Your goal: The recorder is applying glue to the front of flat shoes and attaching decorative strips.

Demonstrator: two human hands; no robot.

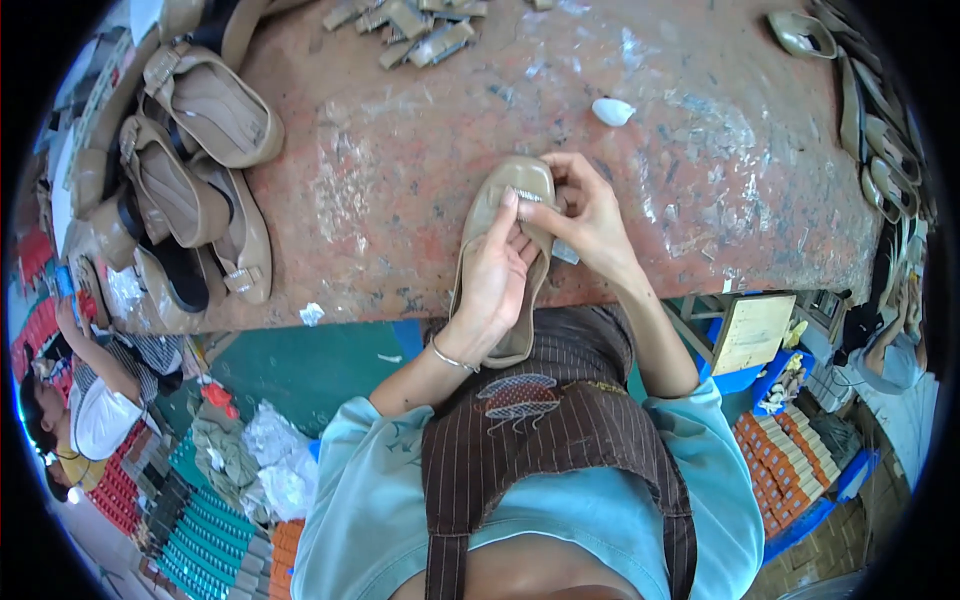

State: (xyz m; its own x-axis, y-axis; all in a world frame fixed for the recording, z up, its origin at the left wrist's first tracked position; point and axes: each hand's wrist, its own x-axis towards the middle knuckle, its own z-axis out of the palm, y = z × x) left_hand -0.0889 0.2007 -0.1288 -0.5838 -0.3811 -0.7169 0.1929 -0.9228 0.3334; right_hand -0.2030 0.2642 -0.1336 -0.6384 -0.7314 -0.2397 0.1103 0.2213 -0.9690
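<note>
A beige flat shoe (510, 178) lies at the table's front edge, toe pointing away from me and heel by my apron. Across its vamp sits a small glittering ornament (530, 196). My left hand (493, 275) reaches over the shoe's opening, its fingertips pressed on the ornament's left end. From the right, my right hand (592, 222) grips the side of the toe, with thumb and fingers closed at the ornament's right end. The fingers partly hide the ornament and the shoe's inside.
Beige shoes (225, 115) are piled at the table's left, and more shoes (885, 150) line its right edge. Several bow-like trims (440, 42) lie at the back. A small white piece (613, 111) rests on the worn tabletop (380, 180). Another person (100, 400) is at left.
</note>
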